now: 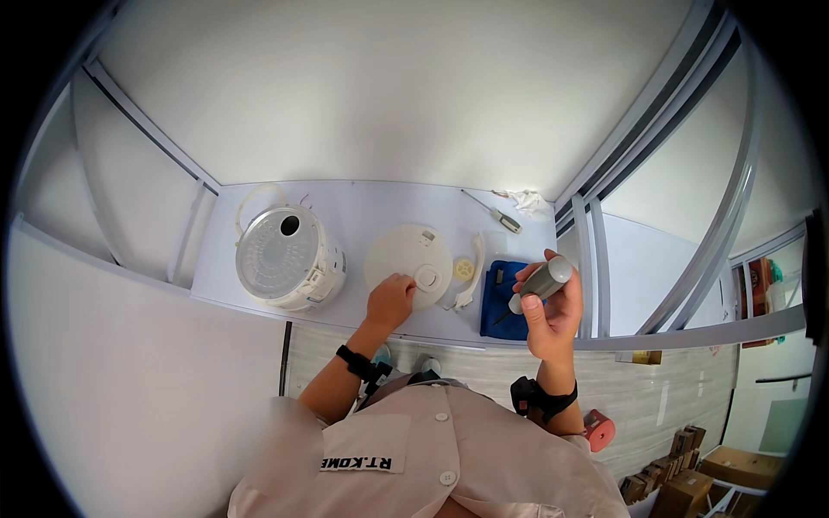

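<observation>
My right hand [557,315] grips a screwdriver [547,277] by its thick grey handle, raised over a folded blue cloth [498,324]. Its shaft slants down to the left, mostly hidden by the hand. My left hand [391,300] rests at the near edge of a round white plastic cover [399,246] lying on the table, fingers curled together; whatever they pinch, if anything, is hidden. On the cover is a raised round part [426,276]. Right of it lie a small pale yellow disc [465,269] and a long white curved piece [477,259], perhaps a handle.
A white round appliance body [289,259], like a rice cooker, stands at the left with a dark hole on top. Another screwdriver [505,222] and crumpled white material [528,202] lie at the back right. Frame posts [590,268] and panels enclose the white table [354,194].
</observation>
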The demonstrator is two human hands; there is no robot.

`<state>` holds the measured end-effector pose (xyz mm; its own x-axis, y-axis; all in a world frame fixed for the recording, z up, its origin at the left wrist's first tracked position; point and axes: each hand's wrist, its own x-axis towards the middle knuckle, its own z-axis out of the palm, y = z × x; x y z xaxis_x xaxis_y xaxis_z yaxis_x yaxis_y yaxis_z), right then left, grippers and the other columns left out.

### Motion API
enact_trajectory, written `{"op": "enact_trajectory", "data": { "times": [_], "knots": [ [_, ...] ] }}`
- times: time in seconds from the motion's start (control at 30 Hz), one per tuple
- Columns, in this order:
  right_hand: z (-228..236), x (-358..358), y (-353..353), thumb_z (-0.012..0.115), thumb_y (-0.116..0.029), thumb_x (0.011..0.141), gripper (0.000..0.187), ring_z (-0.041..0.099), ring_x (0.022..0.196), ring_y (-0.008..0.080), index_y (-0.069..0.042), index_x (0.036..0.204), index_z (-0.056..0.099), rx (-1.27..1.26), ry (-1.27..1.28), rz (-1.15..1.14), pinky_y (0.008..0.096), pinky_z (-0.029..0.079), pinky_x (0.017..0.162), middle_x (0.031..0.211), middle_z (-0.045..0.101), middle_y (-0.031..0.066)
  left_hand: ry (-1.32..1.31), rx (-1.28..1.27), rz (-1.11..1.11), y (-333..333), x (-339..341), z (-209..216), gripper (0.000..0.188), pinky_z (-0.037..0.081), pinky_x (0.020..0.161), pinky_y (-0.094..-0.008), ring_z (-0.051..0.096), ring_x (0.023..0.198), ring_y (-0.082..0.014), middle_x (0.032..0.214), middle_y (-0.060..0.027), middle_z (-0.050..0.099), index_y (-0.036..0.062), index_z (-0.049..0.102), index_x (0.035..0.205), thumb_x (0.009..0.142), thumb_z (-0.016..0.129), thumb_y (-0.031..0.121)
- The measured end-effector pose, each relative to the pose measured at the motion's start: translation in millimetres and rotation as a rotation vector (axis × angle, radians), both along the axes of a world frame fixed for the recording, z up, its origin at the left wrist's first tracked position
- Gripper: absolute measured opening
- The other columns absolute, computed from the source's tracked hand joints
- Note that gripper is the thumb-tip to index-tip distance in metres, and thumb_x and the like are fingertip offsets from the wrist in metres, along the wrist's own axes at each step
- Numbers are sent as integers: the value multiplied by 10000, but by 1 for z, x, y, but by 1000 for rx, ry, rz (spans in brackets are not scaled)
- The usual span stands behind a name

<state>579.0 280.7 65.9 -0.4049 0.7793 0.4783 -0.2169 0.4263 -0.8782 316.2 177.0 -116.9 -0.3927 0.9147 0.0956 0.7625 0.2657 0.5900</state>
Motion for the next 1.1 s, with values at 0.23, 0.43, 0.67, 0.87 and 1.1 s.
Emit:
{"op": "enact_trajectory", "data": {
  "times": [0.23, 0.43, 0.67, 0.87, 1.1],
  "knots": [
    [0, -3, 1, 769, -280, 985, 656, 660, 1007, 201, 49, 1441, 431, -13, 71, -21, 359, 506, 962, 1104, 676, 153, -108, 94, -48, 1, 1, 13, 126, 557, 760, -439, 676, 873, -319, 1011, -101, 701, 64, 697, 996, 978, 682, 188],
    [-3, -13, 6, 757, -270, 997, 649, 641, 997, 205, -9, 1452, 374, 17, 235, -99, 330, 515, 922, 1180, 674, 199, -1081, 109, -180, 6, -1, 41, 70, 507, 685, -286, 618, 766, -124, 1035, -69, 738, 39, 671, 1075, 1047, 635, 92],
    [-3, -20, 8, 758, -238, 996, 632, 652, 946, 221, -55, 1448, 356, -17, 345, -31, 344, 563, 798, 1211, 670, 225, -1388, 323, -194, -6, 14, 100, 106, 501, 676, -271, 638, 788, -133, 1058, -114, 748, 29, 680, 1141, 1046, 634, 36],
    [-3, -26, 7, 756, -239, 998, 647, 663, 928, 230, -75, 1469, 344, -22, 398, 20, 352, 586, 746, 1226, 658, 232, -1434, 486, -197, -11, 15, 95, 178, 550, 716, -304, 657, 821, -153, 1069, -138, 751, 5, 719, 1205, 1054, 659, 76],
    [-7, -32, 6, 748, -233, 1004, 633, 673, 915, 234, -86, 1472, 348, -19, 404, 53, 364, 601, 738, 1236, 652, 229, -1412, 461, -185, -16, 17, 99, 175, 564, 726, -314, 684, 826, -166, 1071, -143, 772, 3, 715, 1203, 1056, 658, 79]
  ]
}}
